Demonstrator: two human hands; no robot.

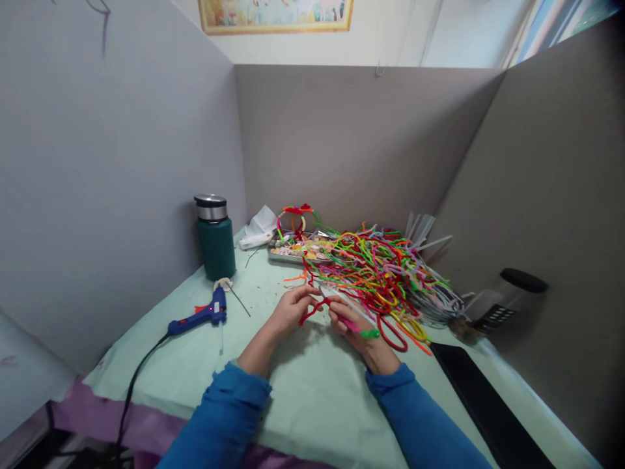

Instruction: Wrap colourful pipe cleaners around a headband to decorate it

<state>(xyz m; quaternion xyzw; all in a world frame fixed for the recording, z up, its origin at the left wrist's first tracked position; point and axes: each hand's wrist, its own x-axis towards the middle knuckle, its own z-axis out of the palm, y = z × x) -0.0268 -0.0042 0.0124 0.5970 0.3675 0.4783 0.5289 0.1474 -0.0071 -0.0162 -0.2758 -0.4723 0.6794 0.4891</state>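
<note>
My left hand [291, 309] is closed, its fingertips pinching a red pipe cleaner [309, 315] above the middle of the table. My right hand [355, 324] is closed too, its fingers at the other end of the same strand. A pink and green piece [370, 333] sticks out from under the right palm; its kind is partly hidden. Just beyond both hands spreads a tangled heap of coloured pipe cleaners [385, 260]. Red strands from the heap come close to the fingertips.
A blue glue gun [198, 317] with a black cord lies at left, near a green bottle [215, 244]. A metal tray [288, 258] of small pieces stands at the back beside white tissue [258, 228]. A long black object [483, 397] lies at right. Grey panels [361, 143] enclose the table.
</note>
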